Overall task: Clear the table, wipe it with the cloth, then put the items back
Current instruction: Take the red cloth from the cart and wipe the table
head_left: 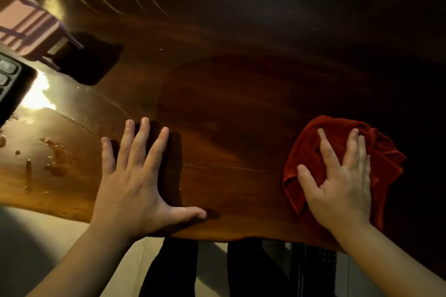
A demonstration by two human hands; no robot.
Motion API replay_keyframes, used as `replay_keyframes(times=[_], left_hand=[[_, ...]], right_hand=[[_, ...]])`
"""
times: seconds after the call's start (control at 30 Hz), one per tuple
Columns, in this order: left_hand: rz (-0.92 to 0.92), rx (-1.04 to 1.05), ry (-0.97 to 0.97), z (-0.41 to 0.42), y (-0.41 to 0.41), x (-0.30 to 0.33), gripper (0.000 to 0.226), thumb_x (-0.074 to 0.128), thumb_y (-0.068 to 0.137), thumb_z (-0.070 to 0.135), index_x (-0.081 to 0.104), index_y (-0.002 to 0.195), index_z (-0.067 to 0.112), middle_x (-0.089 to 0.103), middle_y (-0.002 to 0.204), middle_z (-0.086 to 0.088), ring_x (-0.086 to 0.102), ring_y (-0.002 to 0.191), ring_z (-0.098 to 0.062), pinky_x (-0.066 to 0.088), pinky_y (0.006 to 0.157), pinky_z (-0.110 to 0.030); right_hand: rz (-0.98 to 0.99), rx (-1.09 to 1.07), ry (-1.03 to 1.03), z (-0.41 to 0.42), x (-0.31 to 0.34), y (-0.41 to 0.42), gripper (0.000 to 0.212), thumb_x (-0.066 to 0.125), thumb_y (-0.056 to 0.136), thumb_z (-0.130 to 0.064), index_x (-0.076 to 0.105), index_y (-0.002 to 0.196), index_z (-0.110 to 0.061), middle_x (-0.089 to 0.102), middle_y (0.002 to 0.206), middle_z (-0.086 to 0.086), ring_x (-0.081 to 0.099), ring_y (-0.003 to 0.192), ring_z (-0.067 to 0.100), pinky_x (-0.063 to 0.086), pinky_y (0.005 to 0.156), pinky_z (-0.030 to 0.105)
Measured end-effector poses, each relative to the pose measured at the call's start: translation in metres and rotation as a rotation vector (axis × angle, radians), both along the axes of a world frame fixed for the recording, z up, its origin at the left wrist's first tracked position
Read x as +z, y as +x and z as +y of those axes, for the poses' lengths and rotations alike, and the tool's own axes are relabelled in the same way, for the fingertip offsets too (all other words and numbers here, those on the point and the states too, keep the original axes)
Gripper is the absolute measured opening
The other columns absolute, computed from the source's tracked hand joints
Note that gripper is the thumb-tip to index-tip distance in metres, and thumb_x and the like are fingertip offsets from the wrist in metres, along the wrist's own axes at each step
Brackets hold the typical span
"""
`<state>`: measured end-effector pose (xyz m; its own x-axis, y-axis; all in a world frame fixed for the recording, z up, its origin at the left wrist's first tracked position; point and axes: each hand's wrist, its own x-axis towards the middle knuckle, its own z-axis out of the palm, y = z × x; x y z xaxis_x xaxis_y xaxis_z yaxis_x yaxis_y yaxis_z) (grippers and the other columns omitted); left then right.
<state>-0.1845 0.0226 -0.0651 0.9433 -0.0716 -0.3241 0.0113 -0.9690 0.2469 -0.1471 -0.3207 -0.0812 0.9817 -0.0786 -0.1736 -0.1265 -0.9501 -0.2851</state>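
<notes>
Your R hand (pixel 337 188), fingers spread, presses the cloth (pixel 342 152) flat at table (pixel 241 103) 4 o'clock; spill (pixel 53 161) lies toward 9, past L hand (pixel 135 183), also splayed flat.

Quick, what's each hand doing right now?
Left hand: open, flat on the wooden table, holding nothing.
Right hand: open, fingers spread, pressing on the red cloth.
</notes>
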Motion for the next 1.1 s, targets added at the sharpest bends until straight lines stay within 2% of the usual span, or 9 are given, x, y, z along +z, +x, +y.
replay_keyframes(times=[0.13, 0.3, 0.57, 0.83, 1.1], left_hand=[[-0.016, 0.001, -0.025, 0.003, -0.008, 0.000, 0.147, 0.045, 0.048, 0.106, 0.021, 0.160, 0.013, 0.013, 0.168, -0.017, 0.001, 0.155, -0.036, 0.005, 0.119, -0.067], [-0.024, -0.008, -0.051, 0.005, -0.015, -0.001, 0.149, 0.043, 0.047, 0.107, 0.020, 0.160, 0.012, 0.012, 0.168, -0.016, 0.000, 0.155, -0.034, 0.004, 0.121, -0.063], [-0.072, -0.042, -0.107, 0.008, -0.018, -0.002, 0.147, 0.039, 0.052, 0.106, 0.018, 0.160, 0.008, 0.011, 0.169, -0.016, 0.001, 0.156, -0.032, 0.005, 0.121, -0.064], [-0.053, -0.080, -0.082, 0.007, -0.017, -0.003, 0.144, 0.037, 0.054, 0.105, 0.020, 0.159, 0.008, 0.016, 0.167, -0.017, 0.004, 0.155, -0.035, 0.005, 0.119, -0.066], [-0.007, -0.012, -0.038, -0.010, -0.007, 0.000, 0.135, 0.035, 0.058, 0.103, 0.027, 0.157, 0.012, 0.022, 0.164, -0.021, 0.010, 0.152, -0.044, 0.007, 0.114, -0.074]], right_hand=[[-0.012, 0.039, -0.018, 0.032, -0.001, 0.005, 0.082, 0.042, 0.086, -0.066, 0.016, 0.160, -0.044, -0.003, 0.171, 0.017, -0.009, 0.158, 0.028, 0.001, 0.124, 0.052], [-0.033, 0.229, -0.047, 0.089, 0.000, 0.012, 0.082, 0.047, 0.087, -0.065, 0.020, 0.161, -0.041, 0.002, 0.171, 0.018, -0.004, 0.158, 0.030, 0.000, 0.124, 0.049], [-0.067, 0.541, 0.046, 0.169, -0.001, -0.009, 0.080, 0.050, 0.085, -0.062, 0.026, 0.159, -0.042, 0.012, 0.171, 0.017, 0.003, 0.158, 0.030, 0.011, 0.125, 0.055], [-0.049, 0.762, 0.103, 0.129, -0.003, -0.032, 0.075, 0.052, 0.090, -0.059, 0.029, 0.158, -0.041, 0.011, 0.171, 0.014, 0.002, 0.158, 0.028, 0.010, 0.126, 0.052], [-0.030, 0.661, 0.103, 0.046, -0.004, -0.052, 0.080, 0.059, 0.086, -0.061, 0.027, 0.158, -0.046, 0.012, 0.172, 0.009, 0.004, 0.158, 0.024, 0.004, 0.127, 0.045]])
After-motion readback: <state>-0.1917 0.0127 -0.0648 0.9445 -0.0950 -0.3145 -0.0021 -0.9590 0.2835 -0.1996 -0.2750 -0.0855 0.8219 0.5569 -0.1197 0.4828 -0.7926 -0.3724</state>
